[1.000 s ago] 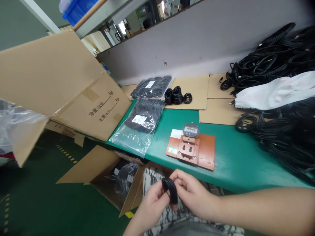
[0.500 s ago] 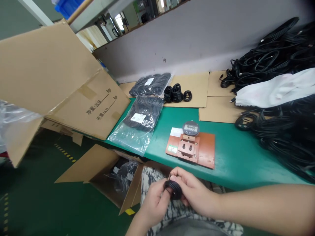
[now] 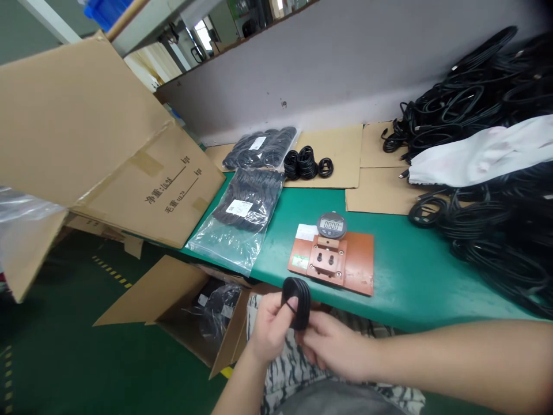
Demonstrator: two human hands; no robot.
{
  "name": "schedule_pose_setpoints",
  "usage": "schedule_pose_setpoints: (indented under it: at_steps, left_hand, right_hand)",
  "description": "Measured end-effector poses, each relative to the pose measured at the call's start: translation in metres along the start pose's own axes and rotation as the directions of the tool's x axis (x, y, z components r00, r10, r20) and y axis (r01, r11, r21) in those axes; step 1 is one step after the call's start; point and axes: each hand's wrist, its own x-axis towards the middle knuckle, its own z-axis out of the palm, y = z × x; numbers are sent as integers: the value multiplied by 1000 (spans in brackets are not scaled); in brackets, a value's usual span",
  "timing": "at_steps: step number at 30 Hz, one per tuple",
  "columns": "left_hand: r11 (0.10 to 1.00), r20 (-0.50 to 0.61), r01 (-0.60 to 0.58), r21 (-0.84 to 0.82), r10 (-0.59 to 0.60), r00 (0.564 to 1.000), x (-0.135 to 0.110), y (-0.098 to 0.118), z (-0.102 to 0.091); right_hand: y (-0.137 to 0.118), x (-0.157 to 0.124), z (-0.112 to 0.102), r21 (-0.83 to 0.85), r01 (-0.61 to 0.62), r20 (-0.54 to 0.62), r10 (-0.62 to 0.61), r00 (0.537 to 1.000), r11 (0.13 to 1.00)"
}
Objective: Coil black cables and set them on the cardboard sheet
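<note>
A black cable (image 3: pixel 303 297), wound into a tight round coil, is held up over my lap near the bench's front edge. My left hand (image 3: pixel 271 327) is closed on its left side, the thumb pressed across the turns. At the coil's lower right, my right hand (image 3: pixel 332 344) has its fingers curled together against the cable; its fingertips are partly hidden and slightly blurred. Just beyond my hands, a digital dial gauge (image 3: pixel 332 225) reading zeros is mounted on a reddish-brown fixture (image 3: pixel 360 262) on the green bench top (image 3: pixel 395 253).
Bagged black coils (image 3: pixel 248 199) lie left of the fixture. Several loose coils (image 3: pixel 306 162) sit on cardboard (image 3: pixel 341 138) behind it. A heap of black cables (image 3: pixel 496 225) with a white cloth (image 3: pixel 479 153) fills the right. Cardboard boxes (image 3: pixel 173 190) stand at left, one low beside my legs.
My left hand has raised the coil and turned it more upright. My right hand has dropped from the coil's top to its lower right side. The view has shifted slightly.
</note>
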Motion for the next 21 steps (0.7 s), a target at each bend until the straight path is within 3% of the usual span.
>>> schedule_pose_setpoints:
  at_steps: [1, 2, 4, 6, 8, 11, 16, 21]
  left_hand:
    - [1000, 12, -19, 5, 19, 1000, 4, 0, 0]
    - [1000, 25, -29, 3, 28, 999, 8, 0, 2]
    - [999, 47, -20, -27, 21, 999, 15, -1, 8]
    - [997, 64, 9, -73, -4, 998, 20, -2, 16]
    - [992, 73, 38, -117, -30, 997, 23, -4, 23]
    - [985, 83, 74, -157, -62, 995, 25, -2, 30]
    - [975, 153, 160, -157, -136, 979, 27, 6, 33]
    - [975, 196, 178, -135, -150, 969, 27, 10, 36]
  right_hand:
    - [1, -1, -1, -207, 24, 50, -14, 999, 978]
    - [3, -3, -1, -424, 93, 120, -46, 992, 901]
    - [11, -8, -3, -746, 334, 324, -123, 938, 576]
    - [19, -13, -4, -822, 532, 523, -102, 846, 203]
    - [27, -16, -5, -808, 589, 589, 38, 807, 3]
    - [34, -17, -4, -827, 560, 543, 184, 819, -55]
    - [41, -15, -5, -832, 553, 551, 61, 832, -30]
    - [43, -12, -9, -826, 562, 553, 124, 824, -48]
